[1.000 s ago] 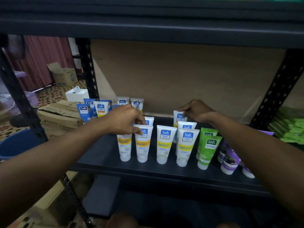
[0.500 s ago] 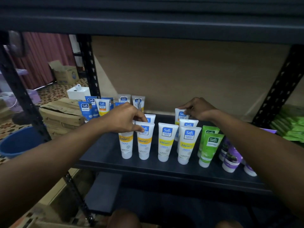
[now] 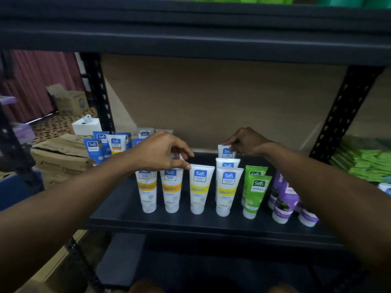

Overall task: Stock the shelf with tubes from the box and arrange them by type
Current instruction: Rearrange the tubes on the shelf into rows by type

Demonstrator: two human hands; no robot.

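On the dark metal shelf (image 3: 190, 224) a front row of four white tubes with yellow Vitamin C bands (image 3: 200, 189) stands cap-down. To their right stand the green tubes (image 3: 255, 193), then the purple tubes (image 3: 283, 199), so the types are already grouped.

The left hand (image 3: 160, 153) hangs over the row's left part, its fingers curled and thumb and forefinger pinched together at the top edge of a white tube in the second rank; that tube is mostly hidden by the hand, so I cannot tell how firm the hold is. The right hand (image 3: 246, 141) is at the back, fingertips closed on the crimped top of a rear white tube with a blue label (image 3: 226, 152), the third in the rightmost white file.

Compared with a second ago, both hands sit on the same tubes; the rear tube under the right hand looks slightly more upright and squared behind the one in front. This reads as fine straightening, not new stock arriving.

Beyond the shelf's left post, blue-and-white tubes (image 3: 99, 145) stick up behind a worn brown cardboard box (image 3: 61, 157), so more stock probably remains to be shelved.
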